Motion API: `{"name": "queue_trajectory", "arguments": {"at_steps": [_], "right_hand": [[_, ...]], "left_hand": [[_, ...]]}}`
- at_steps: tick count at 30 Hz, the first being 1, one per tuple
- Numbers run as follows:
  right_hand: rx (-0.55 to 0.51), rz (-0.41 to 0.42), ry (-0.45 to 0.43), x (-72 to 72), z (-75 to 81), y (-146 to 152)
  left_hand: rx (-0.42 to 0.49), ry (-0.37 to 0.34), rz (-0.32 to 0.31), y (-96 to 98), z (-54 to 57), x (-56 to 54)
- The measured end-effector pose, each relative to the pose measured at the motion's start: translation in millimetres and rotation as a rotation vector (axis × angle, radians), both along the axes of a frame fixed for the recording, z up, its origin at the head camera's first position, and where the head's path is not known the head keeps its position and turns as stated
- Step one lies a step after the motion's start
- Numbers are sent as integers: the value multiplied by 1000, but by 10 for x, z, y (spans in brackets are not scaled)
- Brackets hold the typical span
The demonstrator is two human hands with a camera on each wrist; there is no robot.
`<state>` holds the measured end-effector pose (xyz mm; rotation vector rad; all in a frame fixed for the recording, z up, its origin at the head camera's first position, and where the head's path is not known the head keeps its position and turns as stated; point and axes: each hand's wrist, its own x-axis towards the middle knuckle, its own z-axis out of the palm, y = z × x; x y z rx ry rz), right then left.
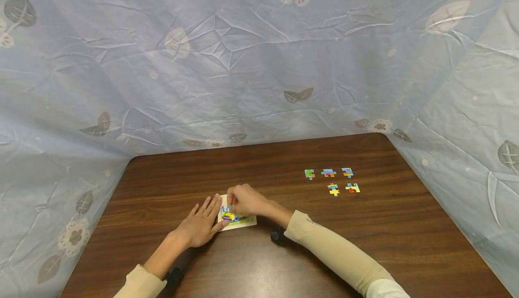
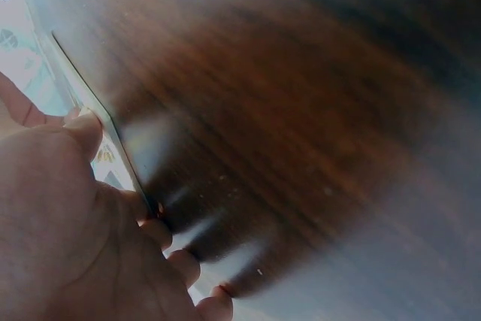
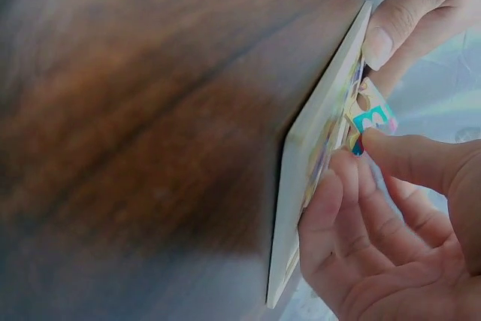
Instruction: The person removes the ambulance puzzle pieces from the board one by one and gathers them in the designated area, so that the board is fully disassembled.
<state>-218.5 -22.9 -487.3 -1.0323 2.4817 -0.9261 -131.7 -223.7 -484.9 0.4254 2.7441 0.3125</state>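
A small jigsaw board with a pale frame lies on the brown table, partly filled with colourful pieces. My left hand rests along its left side, fingers spread and straight, the thumb over the near left corner. Over the board, my right hand pinches a puzzle piece between thumb and fingers. That piece stands tilted up from the board in the right wrist view. Part of the board's far side is hidden under the right hand. In the left wrist view the left thumb touches the frame's edge.
Several loose puzzle pieces lie in two rows at the right of the wooden table. A patterned cloth hangs behind the table and at its sides. Dark objects sit under both wrists.
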Motion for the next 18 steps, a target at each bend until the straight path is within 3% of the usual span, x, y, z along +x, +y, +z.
{"name": "queue_trajectory", "arguments": {"at_steps": [18], "right_hand": [[-167, -39, -82, 19, 273, 291]], "left_hand": [[47, 2, -10, 2, -2, 5]]}}
